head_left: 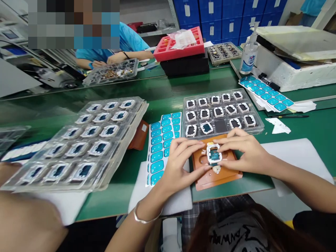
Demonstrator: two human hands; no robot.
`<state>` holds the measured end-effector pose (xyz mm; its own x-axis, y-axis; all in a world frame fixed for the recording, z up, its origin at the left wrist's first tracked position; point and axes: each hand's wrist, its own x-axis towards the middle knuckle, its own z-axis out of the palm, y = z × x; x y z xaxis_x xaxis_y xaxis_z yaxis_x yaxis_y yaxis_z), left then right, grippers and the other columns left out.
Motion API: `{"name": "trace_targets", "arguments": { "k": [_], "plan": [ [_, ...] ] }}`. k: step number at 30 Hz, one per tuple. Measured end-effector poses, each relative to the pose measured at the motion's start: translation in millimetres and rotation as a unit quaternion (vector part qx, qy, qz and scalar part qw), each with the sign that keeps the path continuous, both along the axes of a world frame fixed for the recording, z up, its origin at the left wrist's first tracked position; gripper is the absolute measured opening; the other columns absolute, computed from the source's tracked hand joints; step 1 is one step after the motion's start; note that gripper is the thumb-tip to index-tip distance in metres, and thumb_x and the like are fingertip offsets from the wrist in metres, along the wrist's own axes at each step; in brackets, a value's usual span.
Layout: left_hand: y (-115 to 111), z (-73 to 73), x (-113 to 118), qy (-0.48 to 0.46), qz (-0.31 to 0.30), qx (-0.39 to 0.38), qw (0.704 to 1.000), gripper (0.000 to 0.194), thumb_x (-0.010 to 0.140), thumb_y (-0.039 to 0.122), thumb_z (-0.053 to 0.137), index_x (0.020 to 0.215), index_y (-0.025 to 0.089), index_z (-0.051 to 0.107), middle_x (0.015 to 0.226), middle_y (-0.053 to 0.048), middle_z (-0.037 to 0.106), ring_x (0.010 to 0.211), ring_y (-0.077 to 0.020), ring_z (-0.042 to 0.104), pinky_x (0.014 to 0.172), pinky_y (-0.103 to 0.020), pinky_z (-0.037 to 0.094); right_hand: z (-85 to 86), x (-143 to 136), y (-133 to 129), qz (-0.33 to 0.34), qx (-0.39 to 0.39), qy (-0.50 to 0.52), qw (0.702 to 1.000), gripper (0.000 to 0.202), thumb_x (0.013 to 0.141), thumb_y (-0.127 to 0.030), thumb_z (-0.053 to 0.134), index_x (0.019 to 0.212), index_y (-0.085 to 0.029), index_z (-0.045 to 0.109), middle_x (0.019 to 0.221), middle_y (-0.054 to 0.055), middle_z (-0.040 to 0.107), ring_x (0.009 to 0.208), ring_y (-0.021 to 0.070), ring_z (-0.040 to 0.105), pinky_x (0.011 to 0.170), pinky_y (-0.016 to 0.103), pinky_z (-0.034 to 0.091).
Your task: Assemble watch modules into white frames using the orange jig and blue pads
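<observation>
A white watch-shaped frame with a teal inside sits over an orange-brown fixture plate at the table's front edge. From the left, my left hand reaches to it, thumb near its lower edge and fingers at the plate's top. My right hand has its thumb and fingertips on the frame's right side. Behind the plate lies a clear tray with rows of similar white frames; one of them shows teal, and one compartment in the front row holds no frame.
Sheets of teal stickers lie left of my left hand. Stacked clear trays of white frames stand further left, beside another person's blurred arm. Behind are a red foam tray and a pump bottle.
</observation>
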<state>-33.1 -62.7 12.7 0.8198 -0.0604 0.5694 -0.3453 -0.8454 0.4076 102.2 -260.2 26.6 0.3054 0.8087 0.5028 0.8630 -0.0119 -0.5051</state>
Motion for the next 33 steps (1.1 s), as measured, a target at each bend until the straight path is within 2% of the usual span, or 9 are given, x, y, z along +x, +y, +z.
{"name": "trace_targets", "arguments": {
  "k": [2, 5, 10, 16, 26, 33],
  "plan": [
    [-0.4, -0.2, 0.1, 0.015, -0.002, -0.013, 1.0, 0.045, 0.085, 0.048, 0.069, 0.122, 0.026, 0.057, 0.115, -0.006, 0.065, 0.104, -0.0246, 0.051, 0.09, -0.046, 0.042, 1.4, -0.7, 0.0, 0.028, -0.02, 0.022, 0.999, 0.012, 0.079, -0.029, 0.072, 0.089, -0.024, 0.077, 0.11, 0.005, 0.075, 0.089, 0.0228, 0.055, 0.077, 0.04, 0.054],
    [-1.4, -1.5, 0.7, 0.025, -0.008, -0.013, 1.0, 0.049, 0.082, 0.049, 0.071, 0.123, 0.026, 0.057, 0.116, -0.006, 0.065, 0.105, -0.025, 0.05, 0.092, -0.047, 0.042, 1.4, -1.1, 0.2, 0.029, -0.028, 0.017, 0.999, 0.008, 0.079, -0.028, 0.072, 0.085, -0.025, 0.077, 0.109, 0.003, 0.075, 0.089, 0.0233, 0.052, 0.077, 0.04, 0.053],
    [-2.4, -2.7, 1.8, 0.028, -0.017, -0.006, 0.999, 0.047, 0.082, 0.044, 0.072, 0.122, 0.025, 0.057, 0.116, -0.007, 0.064, 0.105, -0.025, 0.048, 0.093, -0.047, 0.042, 1.0, 0.3, -0.3, 0.03, -0.037, 0.014, 0.999, 0.01, 0.079, -0.028, 0.073, 0.087, -0.023, 0.077, 0.11, 0.003, 0.075, 0.089, 0.0234, 0.051, 0.077, 0.039, 0.053],
    [-1.8, -1.8, 1.3, 0.041, -0.012, -0.001, 0.999, 0.046, 0.083, 0.047, 0.071, 0.121, 0.026, 0.058, 0.116, -0.007, 0.063, 0.106, -0.0257, 0.049, 0.094, -0.049, 0.041, 3.5, 0.0, -0.8, 0.028, -0.055, 0.017, 0.998, 0.01, 0.08, -0.033, 0.072, 0.085, -0.026, 0.078, 0.111, 0.003, 0.075, 0.09, 0.0238, 0.051, 0.076, 0.039, 0.053],
    [-4.2, -1.6, 1.7, 0.032, -0.01, 0.002, 0.999, 0.042, 0.084, 0.043, 0.071, 0.119, 0.025, 0.058, 0.115, -0.006, 0.063, 0.106, -0.0255, 0.047, 0.094, -0.048, 0.04, 5.2, -1.4, -0.5, 0.037, -0.049, 0.022, 0.998, 0.012, 0.082, -0.032, 0.072, 0.091, -0.025, 0.077, 0.108, 0.003, 0.075, 0.088, 0.023, 0.051, 0.078, 0.039, 0.052],
    [0.6, -5.9, 3.6, 0.065, -0.016, 0.018, 0.998, 0.041, 0.085, 0.047, 0.068, 0.12, 0.026, 0.058, 0.118, -0.007, 0.061, 0.11, -0.0274, 0.041, 0.095, -0.049, 0.036, -0.6, 4.8, -0.3, 0.064, -0.057, -0.022, 0.996, 0.011, 0.083, -0.03, 0.069, 0.081, -0.021, 0.075, 0.105, 0.006, 0.075, 0.088, 0.0238, 0.05, 0.077, 0.039, 0.051]
  ]
}}
